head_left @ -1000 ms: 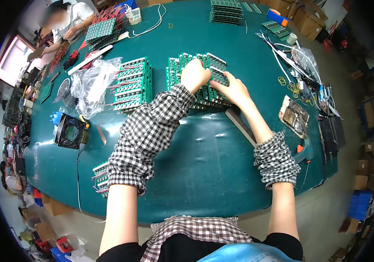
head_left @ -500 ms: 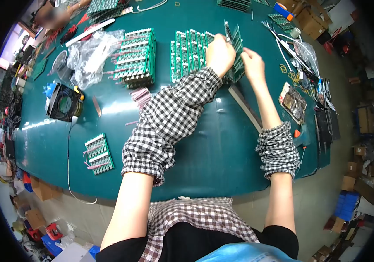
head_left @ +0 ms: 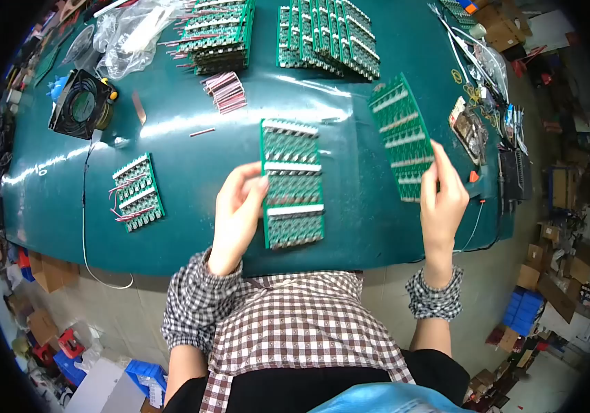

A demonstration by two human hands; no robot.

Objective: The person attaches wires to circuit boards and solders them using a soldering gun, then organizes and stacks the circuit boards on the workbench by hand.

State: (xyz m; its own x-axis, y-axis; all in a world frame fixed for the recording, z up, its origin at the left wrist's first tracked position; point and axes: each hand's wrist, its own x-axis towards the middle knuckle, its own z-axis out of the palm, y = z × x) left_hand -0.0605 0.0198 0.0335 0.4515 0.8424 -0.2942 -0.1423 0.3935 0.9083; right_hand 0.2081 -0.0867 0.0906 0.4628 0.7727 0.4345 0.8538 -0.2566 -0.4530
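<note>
My left hand (head_left: 238, 210) pinches the left edge of a green circuit board (head_left: 293, 186) with white connector strips across it, held over the front middle of the table. On the right, my right hand (head_left: 441, 189) grips a second circuit board panel (head_left: 404, 138) by its lower right edge; this one is tilted and slightly blurred. Behind them, a row of similar boards (head_left: 326, 38) leans together. A stack of boards with pink wires (head_left: 216, 34) stands to its left, and a small bundle of pink wires (head_left: 225, 93) lies in front of that stack.
A single wired board (head_left: 137, 193) lies at the left front. Behind it stand a black fan (head_left: 83, 104) with a trailing cable and a clear plastic bag (head_left: 133, 41). Cables and tools (head_left: 512, 127) crowd the right edge of the green table (head_left: 192, 213).
Both hands have come back from the row of boards toward my body, each now carrying a board. The view has tipped downward, and the dark strip near my right arm no longer shows.
</note>
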